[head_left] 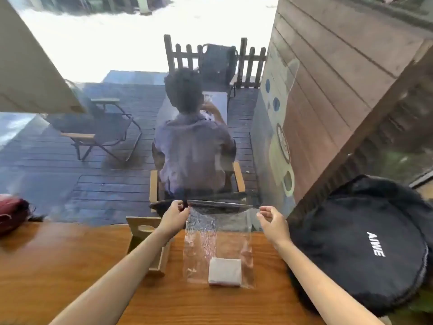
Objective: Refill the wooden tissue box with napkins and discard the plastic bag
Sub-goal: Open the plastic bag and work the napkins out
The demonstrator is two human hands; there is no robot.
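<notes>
A clear plastic bag (pixel 206 242) hangs upright over the wooden table (pixel 70 259), its bottom resting on the tabletop. A stack of white napkins (pixel 225 271) lies inside at the bottom right of the bag. My left hand (pixel 174 218) pinches the bag's top left corner. My right hand (pixel 271 222) pinches the top right corner, and the top edge is stretched between both hands. The wooden tissue box (pixel 144 231) stands to the left of the bag, partly hidden behind my left forearm.
A round black bag (pixel 360 242) with white letters lies on the table's right side. A dark red object (pixel 11 213) sits at the far left edge. Beyond the window glass a person sits in a chair on a wooden deck.
</notes>
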